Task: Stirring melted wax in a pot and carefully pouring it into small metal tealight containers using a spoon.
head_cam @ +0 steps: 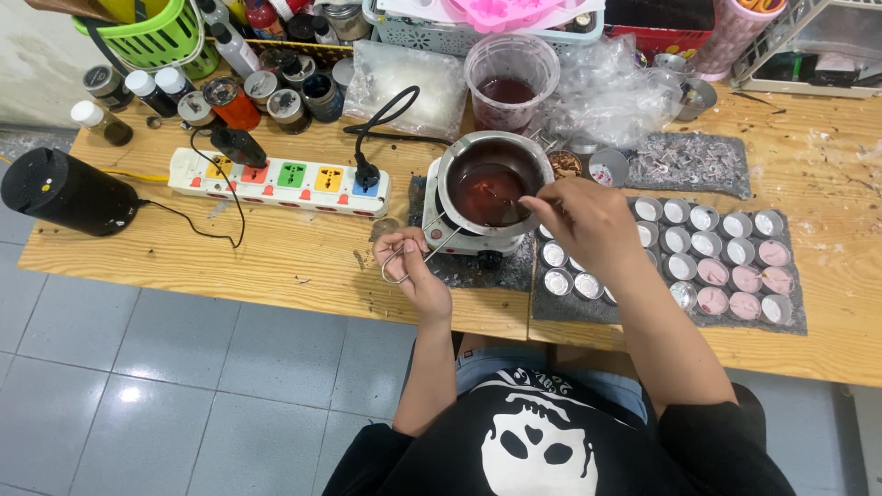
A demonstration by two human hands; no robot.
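A small metal melting pot (457,162) with dark red liquid (487,193) sits on a little white hot plate (459,243) at the table's middle. My left hand (413,266) grips the pot's wire handle (397,268) at the table's front edge. My right hand (583,220) hovers over the pot's right rim and pinches a thin stirring tool (511,203) that dips into the liquid. To the right, several small metal cups (707,248) stand in rows on a grey mat (797,320); some hold pink wax.
A white power strip (280,182) with coloured sockets lies left of the pot, cords running from it. A black cylinder (64,191) lies at far left. Bottles and jars (230,92), a clear cup of red liquid (511,81) and plastic bags crowd the back.
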